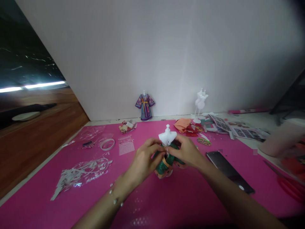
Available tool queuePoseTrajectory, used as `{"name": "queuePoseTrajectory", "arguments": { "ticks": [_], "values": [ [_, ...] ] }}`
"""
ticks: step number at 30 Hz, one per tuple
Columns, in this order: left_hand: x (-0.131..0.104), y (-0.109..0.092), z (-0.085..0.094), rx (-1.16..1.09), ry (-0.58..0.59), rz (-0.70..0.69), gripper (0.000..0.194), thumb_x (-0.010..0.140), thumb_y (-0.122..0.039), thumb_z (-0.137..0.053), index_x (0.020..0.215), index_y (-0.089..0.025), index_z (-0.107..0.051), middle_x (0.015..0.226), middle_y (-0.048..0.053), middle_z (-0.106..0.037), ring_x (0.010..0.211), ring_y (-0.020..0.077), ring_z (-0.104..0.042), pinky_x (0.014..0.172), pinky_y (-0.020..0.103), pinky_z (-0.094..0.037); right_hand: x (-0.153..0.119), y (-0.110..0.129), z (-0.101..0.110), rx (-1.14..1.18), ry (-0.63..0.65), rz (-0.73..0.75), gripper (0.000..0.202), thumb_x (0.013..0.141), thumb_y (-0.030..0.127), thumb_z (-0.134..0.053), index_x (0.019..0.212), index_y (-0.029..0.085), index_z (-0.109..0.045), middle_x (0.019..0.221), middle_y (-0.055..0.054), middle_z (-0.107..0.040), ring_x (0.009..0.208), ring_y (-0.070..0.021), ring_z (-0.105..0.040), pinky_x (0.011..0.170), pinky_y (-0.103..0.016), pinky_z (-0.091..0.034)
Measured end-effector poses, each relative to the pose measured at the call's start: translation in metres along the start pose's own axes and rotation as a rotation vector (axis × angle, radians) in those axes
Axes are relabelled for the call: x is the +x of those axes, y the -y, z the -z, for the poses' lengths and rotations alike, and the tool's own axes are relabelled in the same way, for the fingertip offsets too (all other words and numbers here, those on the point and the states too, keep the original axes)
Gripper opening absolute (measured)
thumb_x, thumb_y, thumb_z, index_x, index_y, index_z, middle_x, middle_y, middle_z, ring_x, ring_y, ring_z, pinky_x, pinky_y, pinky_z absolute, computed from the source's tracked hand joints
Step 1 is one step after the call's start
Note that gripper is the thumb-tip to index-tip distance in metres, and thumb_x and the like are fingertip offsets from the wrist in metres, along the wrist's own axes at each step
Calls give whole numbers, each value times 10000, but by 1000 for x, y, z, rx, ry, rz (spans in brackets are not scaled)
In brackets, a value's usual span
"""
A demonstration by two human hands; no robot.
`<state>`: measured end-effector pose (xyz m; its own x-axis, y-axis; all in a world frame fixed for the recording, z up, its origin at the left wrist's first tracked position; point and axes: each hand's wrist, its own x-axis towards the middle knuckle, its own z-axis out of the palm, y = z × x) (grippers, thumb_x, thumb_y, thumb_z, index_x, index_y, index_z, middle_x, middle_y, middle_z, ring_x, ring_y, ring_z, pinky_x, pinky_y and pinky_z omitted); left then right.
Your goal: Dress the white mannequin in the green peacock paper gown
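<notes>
A small white doll mannequin (167,136) stands upright in the middle of the pink mat, its bare shoulders and neck knob showing. A green doll garment with an orange band (164,168) wraps its lower part. My left hand (148,154) pinches the garment's upper edge at the front, thumb and forefinger together. From the other side my right hand (185,150) also pinches the green cloth, its fingertips almost meeting those of the left. Whatever small part lies between the fingertips is hidden.
A dressed purple doll form (145,106) and a bare white mannequin (201,101) stand by the wall. Left lie a tape roll (107,144) and a plastic bag of white strips (81,171). Right are a phone (230,171), red-handled scissors (289,187), fabric scraps (183,125) and printed sheets (247,131).
</notes>
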<state>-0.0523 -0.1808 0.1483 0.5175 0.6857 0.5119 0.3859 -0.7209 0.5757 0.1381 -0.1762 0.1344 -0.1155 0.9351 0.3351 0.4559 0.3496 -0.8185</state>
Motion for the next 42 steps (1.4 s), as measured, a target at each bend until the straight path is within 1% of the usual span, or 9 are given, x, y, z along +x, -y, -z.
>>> {"name": "queuePoseTrajectory", "arguments": {
  "ticks": [5,8,12,19,22,29,32,36,42],
  "values": [
    [3,2,-1,-56,-21,19,153,910,-179,-532,830,-165,-662,973,64,-599,903,154,-589,792,269,-468,1,-2,0,33,9,9,272,724,215,-679,995,193,-680,873,-29,-736,772,-200,-668,658,-297,-492],
    [7,6,-1,-87,-64,27,52,849,-140,-628,807,-169,-640,892,27,-625,836,136,-596,761,250,-457,1,-3,0,66,21,23,284,729,248,-694,1009,199,-676,895,-31,-737,802,-208,-671,685,-311,-501],
    [13,16,-4,-167,-79,113,120,767,-142,-723,794,-172,-610,828,5,-645,798,142,-609,747,258,-459,3,-4,2,111,52,5,278,732,255,-702,1004,200,-677,912,-36,-739,826,-222,-673,714,-332,-510],
    [22,29,-5,-382,35,205,334,684,-208,-787,935,-158,-572,854,37,-658,807,184,-638,791,338,-510,6,-10,3,201,97,-47,305,733,283,-721,1025,202,-688,951,-46,-740,854,-237,-676,778,-378,-520],
    [26,32,-2,-337,104,187,414,688,-216,-780,1050,-158,-587,919,51,-666,849,193,-636,816,349,-512,7,-10,3,235,101,-39,307,735,288,-728,1027,205,-689,956,-47,-741,858,-236,-678,781,-380,-521],
    [33,24,1,-271,176,146,379,748,-149,-676,1122,-186,-623,920,25,-684,877,177,-636,876,340,-495,7,-17,-6,389,45,-32,376,722,290,-753,1063,200,-625,1055,-63,-717,967,-229,-671,857,-388,-516],
    [34,23,0,-310,180,133,391,749,-117,-647,1132,-187,-621,961,25,-693,885,170,-637,893,339,-488,6,-20,-5,328,12,-58,393,721,348,-758,1055,191,-624,1017,-69,-715,916,-233,-678,810,-394,-532],
    [35,27,-1,-378,188,184,370,736,-114,-636,1101,-168,-615,942,30,-691,883,178,-642,873,342,-496,-1,-18,1,253,84,-21,371,754,354,-725,1074,199,-618,1029,-65,-699,926,-224,-666,820,-388,-528],
    [35,33,1,-378,203,256,281,714,-150,-653,990,-153,-597,861,27,-660,820,182,-631,841,360,-501,-19,-38,7,27,104,-69,633,637,230,-796,1220,242,-548,1097,-56,-664,948,-229,-643,791,-372,-522]
  ]
}}
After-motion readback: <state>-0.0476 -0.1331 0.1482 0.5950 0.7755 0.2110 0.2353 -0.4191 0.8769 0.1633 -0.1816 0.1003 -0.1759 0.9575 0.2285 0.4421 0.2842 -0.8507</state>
